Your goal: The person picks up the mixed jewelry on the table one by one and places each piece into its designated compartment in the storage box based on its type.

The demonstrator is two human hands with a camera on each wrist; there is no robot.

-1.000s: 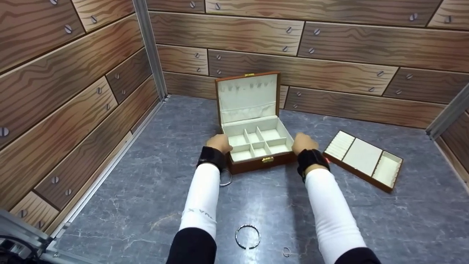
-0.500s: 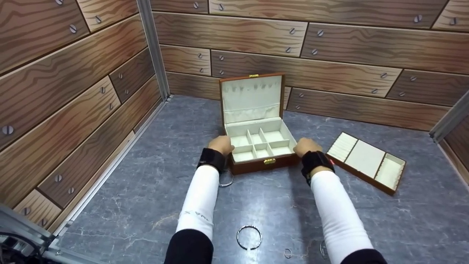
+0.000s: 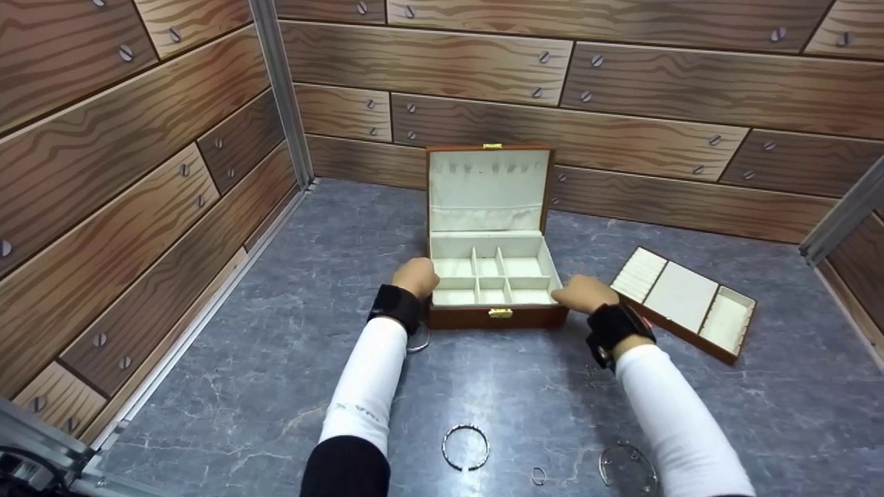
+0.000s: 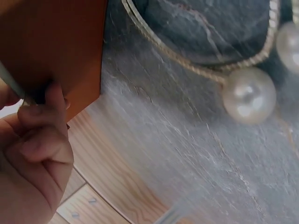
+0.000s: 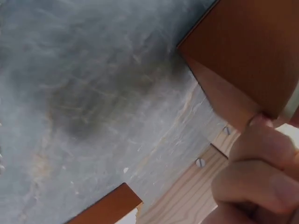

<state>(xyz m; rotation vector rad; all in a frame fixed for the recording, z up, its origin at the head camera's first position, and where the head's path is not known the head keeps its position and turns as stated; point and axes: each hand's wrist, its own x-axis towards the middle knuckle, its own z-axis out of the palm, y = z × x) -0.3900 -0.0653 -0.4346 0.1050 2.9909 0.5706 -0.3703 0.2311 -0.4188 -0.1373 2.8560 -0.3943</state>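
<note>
1. Box (image 3: 492, 276) turned since a second ago: front with clasp was angled toward 5 o'clock, now square to 6 o'clock; likely straightened for loading.
2. Left hand (image 3: 414, 277) at box's 9 o'clock side, fingers (image 4: 42, 121) curled on the corner edge, gripping; forearm runs in from 7 o'clock.
3. Pearl bangle (image 3: 416, 339) under left wrist, just beside box corner; pearls (image 4: 248, 95) close in wrist view.
4. Bracelet (image 3: 465, 446) and small ring (image 3: 539, 475) at 6 o'clock, well apart from box.
5. Right hand (image 3: 585, 293) at box's 3 o'clock corner, fingers (image 5: 261, 154) curled against the side wall, holding; wrist swung outward.
6. Tray (image 3: 684, 301) at 3 o'clock, just beside right hand.
</note>
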